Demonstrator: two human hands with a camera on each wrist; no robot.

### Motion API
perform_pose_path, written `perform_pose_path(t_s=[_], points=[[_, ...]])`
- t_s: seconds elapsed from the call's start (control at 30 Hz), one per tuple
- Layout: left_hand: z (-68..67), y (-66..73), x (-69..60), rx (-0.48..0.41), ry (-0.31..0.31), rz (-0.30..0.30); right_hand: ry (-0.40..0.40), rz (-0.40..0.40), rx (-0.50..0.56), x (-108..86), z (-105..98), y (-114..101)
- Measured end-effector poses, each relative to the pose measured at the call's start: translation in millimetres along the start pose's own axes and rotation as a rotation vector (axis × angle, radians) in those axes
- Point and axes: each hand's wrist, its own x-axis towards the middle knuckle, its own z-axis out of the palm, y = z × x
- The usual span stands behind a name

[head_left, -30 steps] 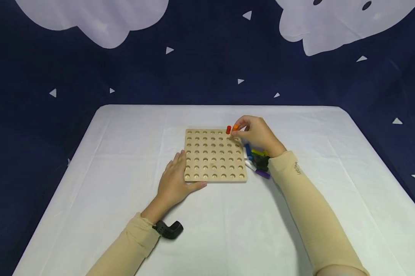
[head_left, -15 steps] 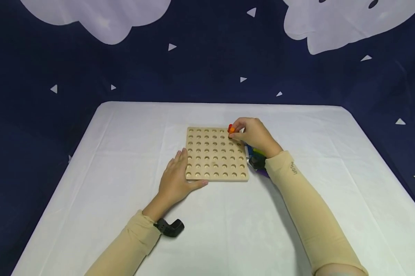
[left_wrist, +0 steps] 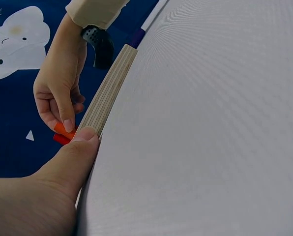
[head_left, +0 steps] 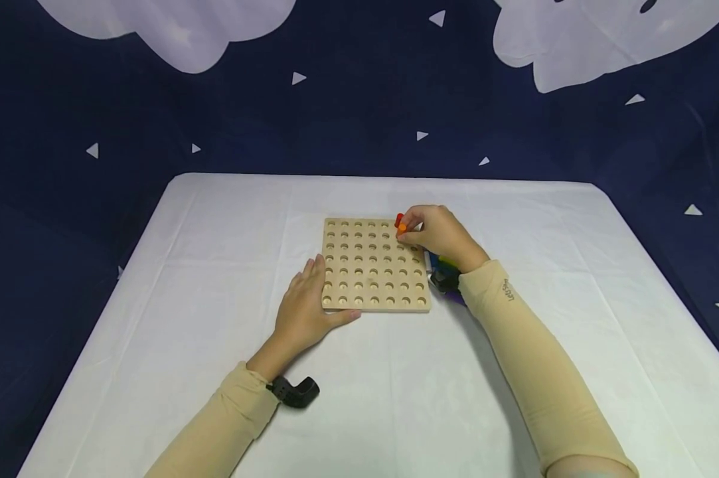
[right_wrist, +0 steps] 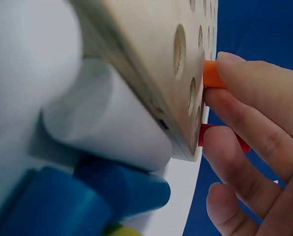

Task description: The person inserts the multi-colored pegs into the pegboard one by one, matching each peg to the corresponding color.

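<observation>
A wooden pegboard [head_left: 366, 265] with rows of round holes lies mid-table. My left hand [head_left: 302, 309] lies against its left side with fingers straight, the thumb along the front edge. At the back right, my right hand [head_left: 445, 236] pinches an orange peg [head_left: 402, 228] between thumb and index finger. In the right wrist view the orange peg [right_wrist: 213, 74] stands at the board's face; its lower end is hidden, so how deep it sits cannot be told. Just behind it a red peg [head_left: 399, 218] stands upright in the back row, close to the curled fingers.
Loose pegs lie along the board's right side, partly under the right wrist: a white peg [right_wrist: 107, 118], blue pegs [right_wrist: 127, 189] and a yellow piece [right_wrist: 121, 230]. A black wrist camera [head_left: 296, 393] sits on the left wrist. A white cloth [head_left: 216, 232] covers the table.
My right hand has brought the orange peg from beside the red one to just in front of it, toward the second row. The left hand keeps its place on the board.
</observation>
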Motion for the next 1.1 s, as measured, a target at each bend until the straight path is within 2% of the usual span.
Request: perform_pose_path(t_s=[0.37,0.63,0.83,1.1], points=[[1.5,0.7,-0.3,-0.003,0.0,0.008,-0.026,-0.006,-0.011,-5.1,-3.1,1.7],[-0.3,0.8,-0.2,-0.001,-0.008,0.001,0.014,-0.021,-0.031,-14.1,-15.7,3.7],[-1.5,0.9,0.2,0.003,-0.006,0.003,0.059,0.027,-0.05,-23.9,-34.1,12.0],[-2.6,1.7,-0.7,0.007,-0.015,0.005,0.023,0.149,-0.109,-44.4,-53.4,33.7]])
